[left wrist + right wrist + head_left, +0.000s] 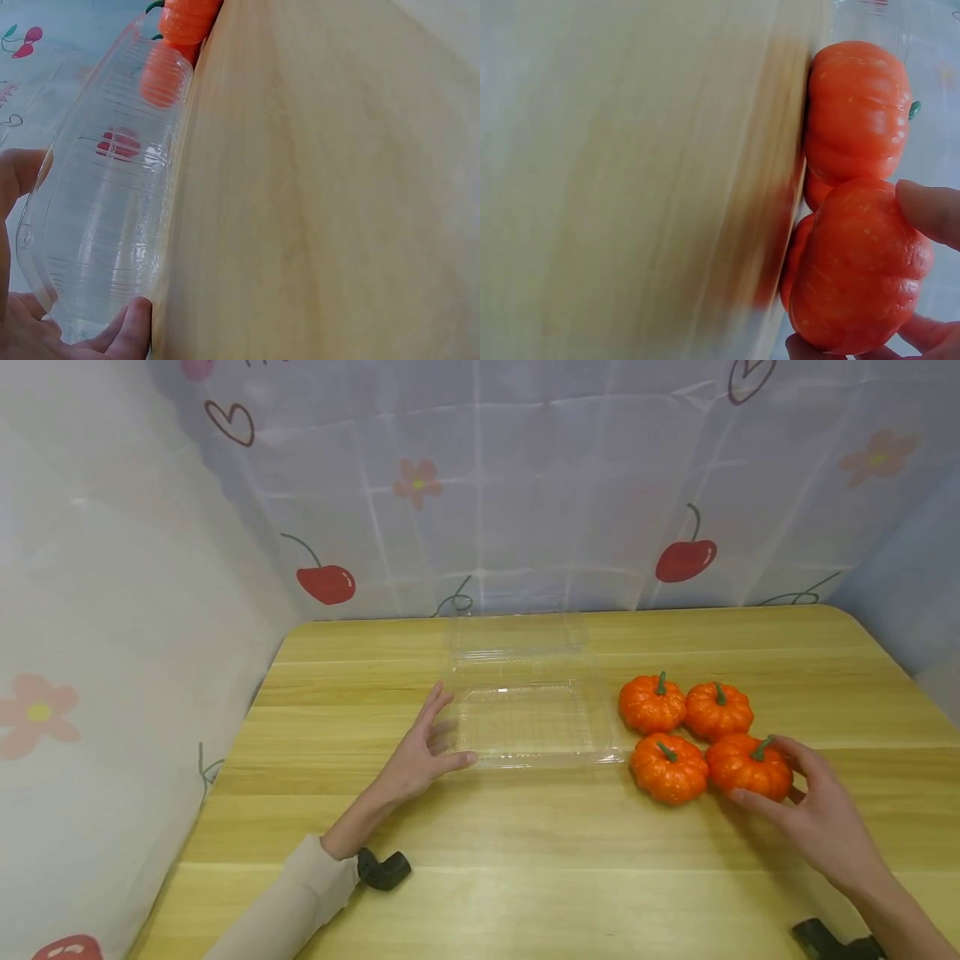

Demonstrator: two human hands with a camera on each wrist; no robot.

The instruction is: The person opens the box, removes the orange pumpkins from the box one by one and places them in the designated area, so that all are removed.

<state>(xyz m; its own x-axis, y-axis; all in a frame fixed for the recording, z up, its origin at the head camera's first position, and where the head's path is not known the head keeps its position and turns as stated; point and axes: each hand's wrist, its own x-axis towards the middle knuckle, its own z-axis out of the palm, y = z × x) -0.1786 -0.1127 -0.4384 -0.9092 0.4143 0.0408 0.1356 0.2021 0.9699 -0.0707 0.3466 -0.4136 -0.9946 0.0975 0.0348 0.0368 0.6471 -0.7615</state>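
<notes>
A clear plastic clamshell box (525, 722) lies with its lid (517, 635) folded back toward the wall. My left hand (420, 756) is at the box's left side, thumb and fingers spread; in the left wrist view its fingertips (135, 322) are right at the box's edge. To the right of the box, several small orange pumpkins with green stems sit in a tight cluster. My right hand (825, 810) grips the front right pumpkin (746, 768), thumb in front and fingers behind. Beside that one is the front left pumpkin (667, 770).
Behind these are the back left pumpkin (651, 703) and the back right pumpkin (718, 710). The wooden table (525, 877) ends at a hanging sheet (525, 510) printed with cherries, hearts and flowers. A black wrist mount (384, 870) sits by the left sleeve.
</notes>
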